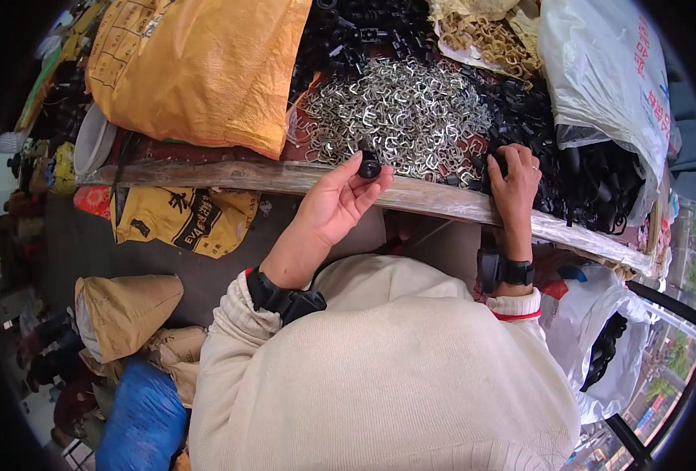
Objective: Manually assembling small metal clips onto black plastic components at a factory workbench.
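Heaped silver metal clips [399, 114] and black plastic parts [591, 177] crowd the tabletop — only its bare wooden front edge [230, 174] lies open, hemmed by an orange woven sack [199, 67].

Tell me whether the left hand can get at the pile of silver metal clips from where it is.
Probably yes. The left hand holds a small black part at the table's edge, and the silver clips lie just beyond it with nothing between, though its fingers are occupied.

- A heap of metal clips [399, 114] lies in the middle of the worktop [285, 177], near its front edge.
- A woven sack [199, 67] lies on the left end.
- Plastic parts [591, 177] spill from a bag [607, 74] on the right end.
- More sacks [128, 310] sit on the floor, before the worktop's left end.
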Tool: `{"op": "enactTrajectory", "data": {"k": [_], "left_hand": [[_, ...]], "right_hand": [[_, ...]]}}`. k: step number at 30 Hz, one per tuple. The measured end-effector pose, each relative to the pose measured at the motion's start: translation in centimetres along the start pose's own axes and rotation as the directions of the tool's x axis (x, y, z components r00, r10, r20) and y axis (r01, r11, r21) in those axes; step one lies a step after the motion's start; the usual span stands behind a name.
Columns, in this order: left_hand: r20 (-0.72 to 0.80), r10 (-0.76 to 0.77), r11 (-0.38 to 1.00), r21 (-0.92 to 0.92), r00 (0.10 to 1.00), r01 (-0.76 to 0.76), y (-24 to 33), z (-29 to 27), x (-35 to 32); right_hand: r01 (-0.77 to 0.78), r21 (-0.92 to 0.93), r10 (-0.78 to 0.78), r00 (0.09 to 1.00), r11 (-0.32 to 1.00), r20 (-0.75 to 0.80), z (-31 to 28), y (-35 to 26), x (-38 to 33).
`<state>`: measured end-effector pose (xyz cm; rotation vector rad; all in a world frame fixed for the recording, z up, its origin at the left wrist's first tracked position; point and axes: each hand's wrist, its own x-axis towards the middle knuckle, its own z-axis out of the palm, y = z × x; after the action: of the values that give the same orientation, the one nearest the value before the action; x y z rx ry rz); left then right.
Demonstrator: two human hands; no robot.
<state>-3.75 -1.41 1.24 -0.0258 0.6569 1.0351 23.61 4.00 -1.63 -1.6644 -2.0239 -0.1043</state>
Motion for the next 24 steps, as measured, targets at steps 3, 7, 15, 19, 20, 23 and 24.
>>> {"op": "enactTrajectory", "data": {"k": [3, 7, 15, 19, 20, 23, 24], "left_hand": [[-0.015, -0.028, 0.999, 0.020, 0.999, 0.028, 0.0, -0.3, 0.5], [-0.026, -0.056, 0.998, 0.026, 0.998, 0.057, 0.0, -0.9, 0.9], [-0.022, -0.114, 0.991, -0.068, 0.993, 0.112, 0.7, -0.2, -0.1], [-0.019, -0.157, 0.984, -0.084, 0.987, 0.155, 0.6, -0.4, -0.9], [-0.018, -0.179, 0.980, -0.089, 0.984, 0.177, 0.6, -0.4, -1.1], [-0.024, -0.175, 0.984, -0.035, 0.984, 0.174, 0.2, -0.3, -1.5], [-0.026, -0.182, 0.983, -0.008, 0.983, 0.182, 0.1, -0.2, -1.5]], "right_hand": [[-0.006, 0.007, 0.006, 1.000, 1.000, 0.005, 0.0, 0.0, 0.1], [-0.009, 0.014, 0.009, 1.000, 1.000, 0.004, 0.1, 0.0, 0.1], [-0.001, 0.049, 0.001, 1.000, 0.999, -0.002, -0.1, 0.0, 0.1], [-0.019, 0.062, 0.020, 1.000, 0.998, -0.008, -0.6, -0.2, 0.0], [-0.028, 0.064, 0.029, 0.999, 0.998, -0.022, -0.7, -0.3, -0.1], [0.008, 0.245, 0.000, 1.000, 0.970, -0.031, -1.0, -1.3, -0.2], [0.044, 0.410, -0.033, 0.999, 0.911, -0.033, -1.1, -2.1, -0.4]]}}
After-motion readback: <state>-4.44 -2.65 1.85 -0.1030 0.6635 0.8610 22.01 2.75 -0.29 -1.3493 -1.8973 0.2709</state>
